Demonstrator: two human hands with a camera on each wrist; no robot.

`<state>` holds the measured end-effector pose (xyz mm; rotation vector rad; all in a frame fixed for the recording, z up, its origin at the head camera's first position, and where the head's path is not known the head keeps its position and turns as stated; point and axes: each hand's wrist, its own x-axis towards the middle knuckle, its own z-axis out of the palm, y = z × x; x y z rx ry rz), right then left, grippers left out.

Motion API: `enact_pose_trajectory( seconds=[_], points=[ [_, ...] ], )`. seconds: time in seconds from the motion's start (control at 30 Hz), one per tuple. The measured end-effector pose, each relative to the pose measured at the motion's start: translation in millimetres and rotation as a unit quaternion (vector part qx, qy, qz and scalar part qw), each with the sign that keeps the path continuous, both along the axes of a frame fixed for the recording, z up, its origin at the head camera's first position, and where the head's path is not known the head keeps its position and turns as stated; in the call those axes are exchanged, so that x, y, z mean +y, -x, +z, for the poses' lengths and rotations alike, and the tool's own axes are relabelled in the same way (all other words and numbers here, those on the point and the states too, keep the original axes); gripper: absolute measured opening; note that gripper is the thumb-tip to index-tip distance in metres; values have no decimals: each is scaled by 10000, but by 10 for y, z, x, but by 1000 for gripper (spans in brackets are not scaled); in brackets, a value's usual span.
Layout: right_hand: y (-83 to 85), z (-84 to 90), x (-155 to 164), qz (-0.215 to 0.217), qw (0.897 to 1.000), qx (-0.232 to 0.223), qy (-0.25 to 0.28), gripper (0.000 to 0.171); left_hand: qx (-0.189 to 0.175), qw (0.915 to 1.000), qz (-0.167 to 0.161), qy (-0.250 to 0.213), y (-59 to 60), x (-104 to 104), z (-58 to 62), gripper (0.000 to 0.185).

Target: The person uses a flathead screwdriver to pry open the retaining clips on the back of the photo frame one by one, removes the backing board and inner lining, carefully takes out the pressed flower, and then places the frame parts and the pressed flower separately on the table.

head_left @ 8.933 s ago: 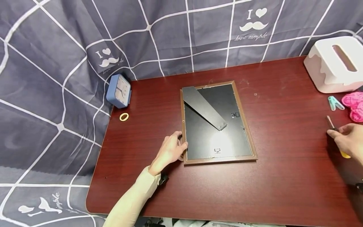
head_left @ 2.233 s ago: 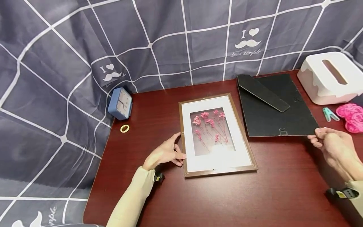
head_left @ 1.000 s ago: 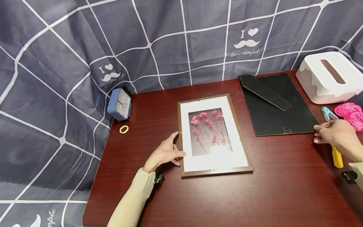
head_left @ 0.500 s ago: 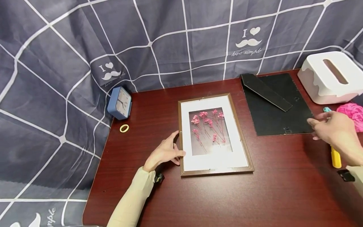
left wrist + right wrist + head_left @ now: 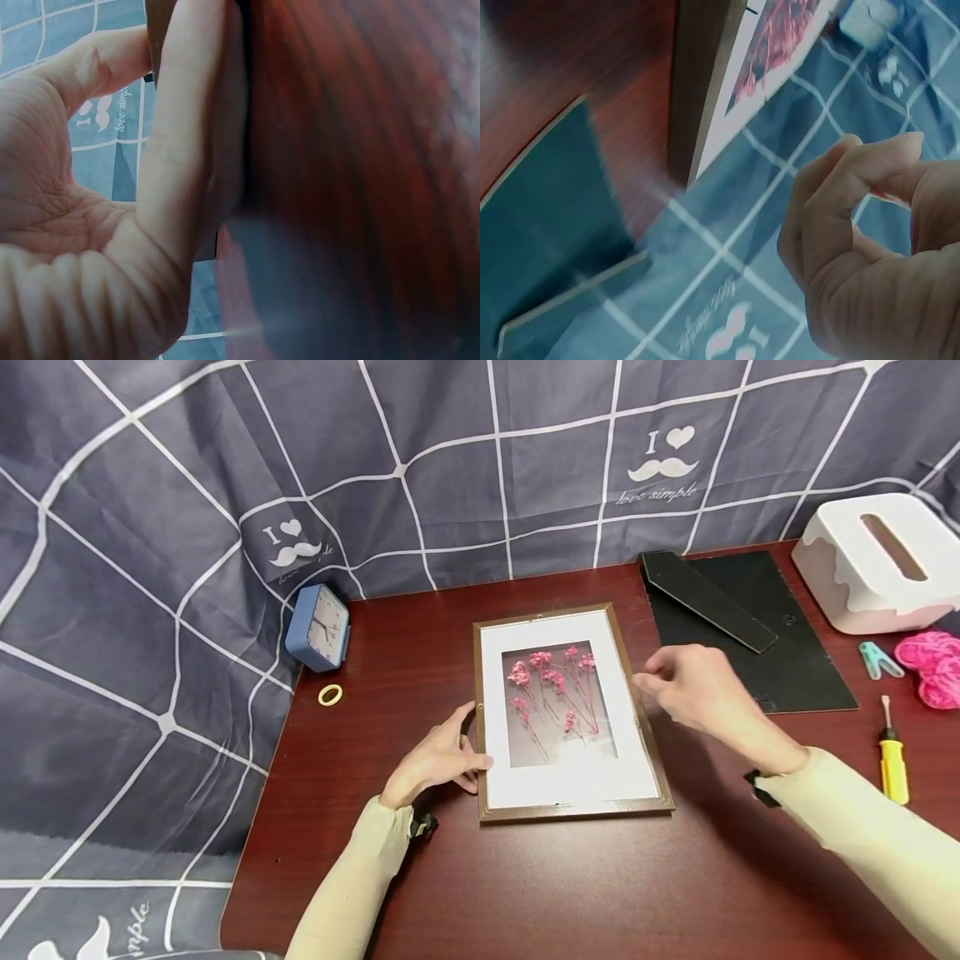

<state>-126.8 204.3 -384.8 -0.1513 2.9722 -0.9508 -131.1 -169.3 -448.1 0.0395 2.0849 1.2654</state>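
Brown picture frame (image 5: 645,727) flat on table (image 5: 570,877) | left hand (image 5: 438,760) fingers relaxed, touching left edge | right hand (image 5: 693,689) loosely curled, empty, over right edge.

The picture frame (image 5: 570,710) lies between the left hand (image 5: 438,760) and right hand (image 5: 693,689); the back board (image 5: 780,643) lies behind the right hand.
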Motion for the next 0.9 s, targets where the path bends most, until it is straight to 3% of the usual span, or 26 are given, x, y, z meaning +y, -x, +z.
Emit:
enact_pose_trajectory(
  seconds=[0.1,0.33,0.47,0.57,0.73,0.9],
  points=[
    [127,-76,-228,394,9991,-96,-108,16,0,10000,15,-6,0,-6,-2,108],
    [353,-269,-564,774,9955,-443,-311,15,10,10000,31,17,8,-15,-18,107],
    [477,-392,-615,901,9930,-706,-308,36,20,10000,-18,34,18,-10,-20,108],
    [637,-666,-577,873,9915,-891,-374,53,12,10000,-32,38,26,-7,-22,108],
    [902,-1163,-495,728,9892,-1037,-736,55,-17,10000,-19,53,29,-14,-23,108],
    [965,-1258,-498,646,9886,-1054,-860,48,-31,10000,5,13,27,-25,-29,109]
  ],
)
